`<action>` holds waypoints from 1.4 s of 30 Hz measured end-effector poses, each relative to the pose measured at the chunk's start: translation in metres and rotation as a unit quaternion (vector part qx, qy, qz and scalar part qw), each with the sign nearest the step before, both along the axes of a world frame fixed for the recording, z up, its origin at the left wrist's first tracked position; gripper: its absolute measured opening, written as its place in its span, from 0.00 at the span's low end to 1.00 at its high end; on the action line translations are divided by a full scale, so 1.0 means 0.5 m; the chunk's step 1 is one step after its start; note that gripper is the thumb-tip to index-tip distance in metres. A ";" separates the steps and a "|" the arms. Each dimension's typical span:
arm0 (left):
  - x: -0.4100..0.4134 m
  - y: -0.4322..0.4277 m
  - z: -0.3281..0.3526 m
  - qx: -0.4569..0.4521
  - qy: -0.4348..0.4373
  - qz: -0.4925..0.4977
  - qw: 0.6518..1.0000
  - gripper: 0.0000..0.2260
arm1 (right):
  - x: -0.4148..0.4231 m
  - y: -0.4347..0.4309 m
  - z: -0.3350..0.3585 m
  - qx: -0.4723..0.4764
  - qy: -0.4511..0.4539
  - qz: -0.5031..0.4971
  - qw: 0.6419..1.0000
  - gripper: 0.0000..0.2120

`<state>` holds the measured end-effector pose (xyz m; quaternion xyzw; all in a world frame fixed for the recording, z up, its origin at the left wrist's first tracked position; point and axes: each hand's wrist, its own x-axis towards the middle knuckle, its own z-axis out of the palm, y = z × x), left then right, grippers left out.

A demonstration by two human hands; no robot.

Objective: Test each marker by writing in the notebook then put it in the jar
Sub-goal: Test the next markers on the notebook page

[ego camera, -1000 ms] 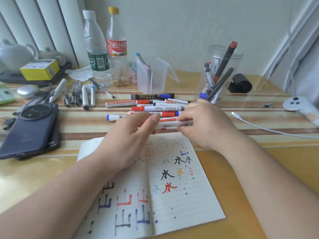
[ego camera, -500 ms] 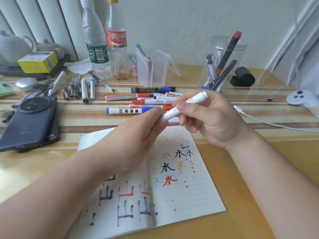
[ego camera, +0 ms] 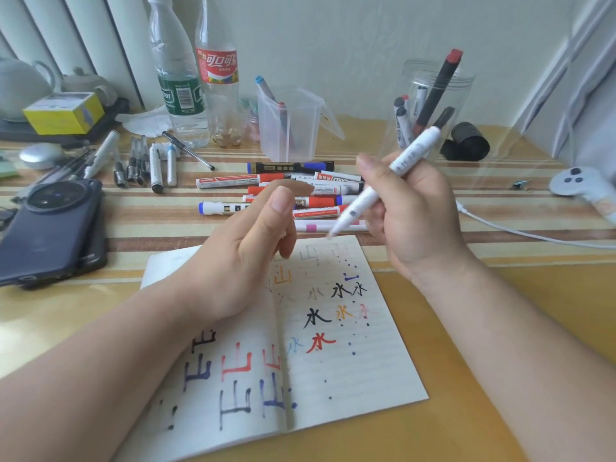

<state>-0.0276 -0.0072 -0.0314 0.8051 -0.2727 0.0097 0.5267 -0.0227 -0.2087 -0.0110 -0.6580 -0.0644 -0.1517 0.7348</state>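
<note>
Above the top edge of the notebook (ego camera: 350, 378), your right hand (ego camera: 416, 225) holds the white marker (ego camera: 413, 153) at a slant. Its fingers (ego camera: 371, 170) pinch the barrel in a writing grip, and the tip points down at the right page, clear of the paper. Your left hand (ego camera: 240, 261) hovers over the notebook's spine, thumb up and fingers loosely curled; I can't tell whether a cap sits in there. You look set for this marker's test stroke. Next, lower the tip onto a blank patch of the page and make your mark. Then carry the marker to the jar (ego camera: 465, 108) beyond the notebook's far right corner. More markers (ego camera: 230, 181) wait on the counter (ego camera: 483, 361) just past the notebook.
</note>
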 end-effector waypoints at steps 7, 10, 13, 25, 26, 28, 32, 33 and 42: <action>0.000 -0.001 0.002 -0.026 0.033 -0.006 0.999 0.30 | -0.053 -0.015 0.042 -0.183 0.107 0.083 0.974 0.12; -0.011 -0.001 0.008 -0.007 0.031 -0.020 0.999 0.18 | -0.112 -0.046 0.035 -0.151 0.171 0.203 0.952 0.11; -0.022 -0.001 0.011 0.038 0.041 -0.062 0.996 0.17 | -0.144 -0.061 -0.005 -0.108 0.194 0.223 0.949 0.08; -0.029 -0.010 0.006 0.125 -0.005 -0.104 0.987 0.16 | -0.166 -0.053 -0.050 -0.170 0.150 0.130 0.965 0.03; -0.028 -0.010 0.009 0.115 0.000 -0.102 0.988 0.15 | -0.167 -0.054 -0.050 -0.174 0.157 0.133 0.963 0.03; -0.028 -0.011 0.010 0.112 -0.001 -0.098 0.989 0.15 | -0.169 -0.057 -0.047 -0.197 0.160 0.135 0.958 0.02; -0.028 -0.012 0.009 0.110 0.000 -0.099 0.989 0.16 | -0.170 -0.056 -0.044 -0.246 0.153 0.127 0.949 0.01; -0.029 -0.012 0.009 0.111 -0.001 -0.099 0.989 0.16 | -0.170 -0.055 -0.044 -0.251 0.150 0.124 0.948 0.01; -0.035 -0.023 0.013 0.178 -0.036 -0.080 0.980 0.12 | -0.172 -0.044 -0.045 -0.261 0.152 0.120 0.946 0.03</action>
